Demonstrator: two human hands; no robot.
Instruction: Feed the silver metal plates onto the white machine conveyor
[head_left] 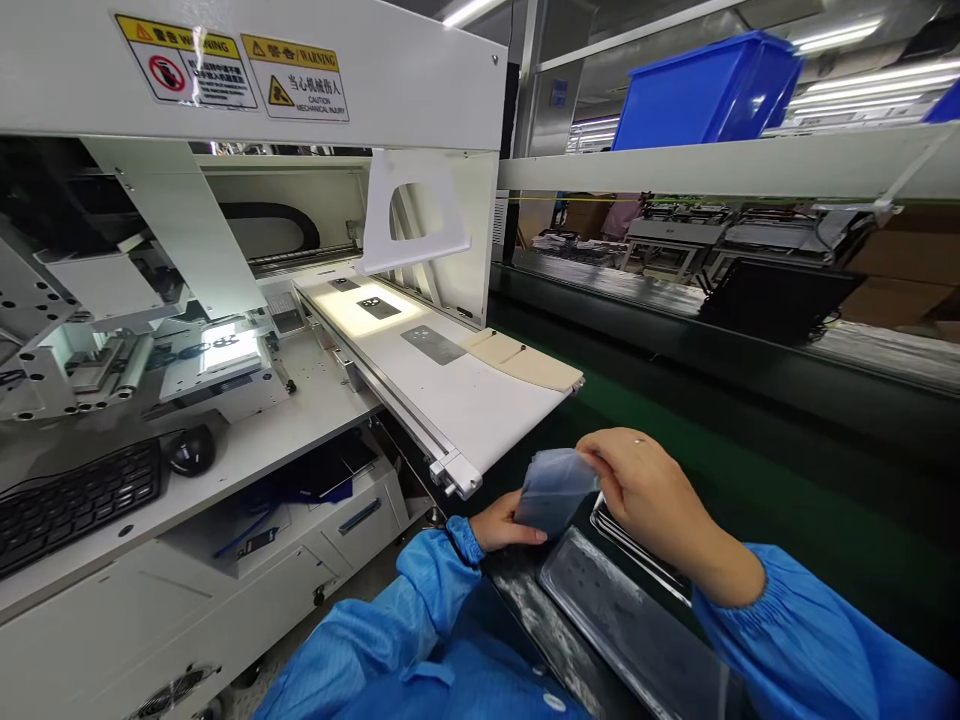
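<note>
My left hand (498, 522) is closed around the lower left of a small stack of thin, translucent bluish film sheets (553, 494), its thumb lying across the front. At the upper right corner of those sheets, my right hand (646, 492) pinches with thumb and fingertips. Below both hands lies a long dark tray (630, 615) with a clear, shiny surface. Beside it, partly hidden under my right hand, are several stacked flat pieces with pale edges (641, 552). The end of a white conveyor belt (480, 425) is just beyond my left hand.
Flat grey plates with small holes (433, 344) lie on the belt, which runs into a white machine (247, 60) with warning labels. Left are a keyboard (82, 500) and a mouse (192, 450). A dark green conveyor (750, 450) passes at right, below a shelf holding a blue bin (697, 95).
</note>
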